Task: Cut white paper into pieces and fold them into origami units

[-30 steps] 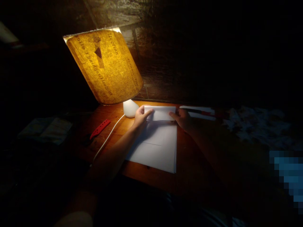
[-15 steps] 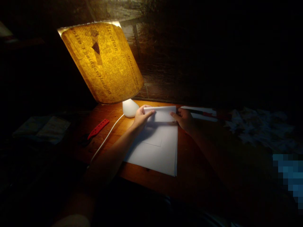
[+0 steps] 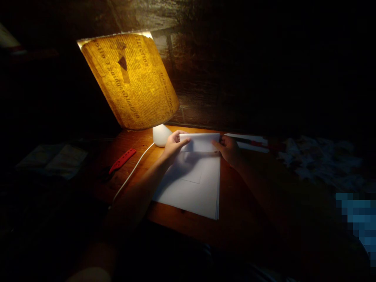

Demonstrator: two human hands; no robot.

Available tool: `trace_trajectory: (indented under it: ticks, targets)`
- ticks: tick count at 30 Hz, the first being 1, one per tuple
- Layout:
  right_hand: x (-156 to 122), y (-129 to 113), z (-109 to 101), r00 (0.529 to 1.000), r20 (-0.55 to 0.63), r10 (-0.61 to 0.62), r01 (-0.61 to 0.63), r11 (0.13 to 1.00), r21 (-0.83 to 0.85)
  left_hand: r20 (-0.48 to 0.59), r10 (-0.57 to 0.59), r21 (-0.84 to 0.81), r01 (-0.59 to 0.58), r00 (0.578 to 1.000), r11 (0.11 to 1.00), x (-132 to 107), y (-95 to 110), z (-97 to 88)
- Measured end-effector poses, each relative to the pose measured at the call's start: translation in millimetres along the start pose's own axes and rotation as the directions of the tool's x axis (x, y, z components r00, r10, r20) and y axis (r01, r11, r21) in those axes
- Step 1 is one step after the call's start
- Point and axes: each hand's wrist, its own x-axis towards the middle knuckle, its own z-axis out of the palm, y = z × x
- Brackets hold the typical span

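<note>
A folded piece of white paper is stretched between my two hands, just above a stack of white sheets. My left hand pinches its left end, thumb on the near face and fingers behind. At the right end, my right hand grips it the same way, partly in shadow. On the top sheet a thin drawn line shows below the folded paper. The upper part of the stack is hidden by the held paper and its shadow.
A lit lamp with a printed yellow shade and white base stands behind my left hand, its white cord trailing forward. A red-handled tool lies left on the wooden table. Crumpled papers lie right, in the dark.
The view has shifted slightly. Both hands keep hold of the folded paper, which sits marginally further right and more level; the stack below stays in place.
</note>
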Motion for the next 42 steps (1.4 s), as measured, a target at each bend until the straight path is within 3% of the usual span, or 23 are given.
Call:
trace_trajectory:
  ticks: [5, 12, 25, 33, 37, 42]
  targets:
    - [0, 0, 1, 1.000, 0.011, 0.019, -0.019, 1.000, 0.002, 0.056, -0.021, 0.019, 0.020, 0.998, 1.000, -2, 1, 4.7]
    - [-3, -5, 0, 1.000, 0.030, 0.003, -0.003, 1.000, -0.009, 0.035, -0.039, -0.037, 0.041, 0.999, 0.998, -3, 3, 9.0]
    - [-7, -11, 2, 0.996, 0.039, 0.086, -0.088, 0.994, 0.059, 0.036, -0.022, -0.064, 0.024, 0.999, 0.998, 0, -4, 7.9]
    - [-6, -10, 1, 0.998, 0.059, -0.033, 0.035, 0.999, -0.025, 0.030, 0.063, 0.033, -0.064, 0.998, 0.997, 6, -3, 1.3]
    - [-10, -16, 3, 0.986, -0.009, -0.164, 0.160, 0.974, -0.158, 0.045, 0.124, 0.075, -0.128, 0.991, 0.989, 2, 5, 1.4]
    - [-14, -21, 2, 0.966, 0.016, -0.260, 0.253, 0.921, -0.297, 0.057, 0.173, 0.107, -0.178, 0.983, 0.978, -1, 7, 2.1]
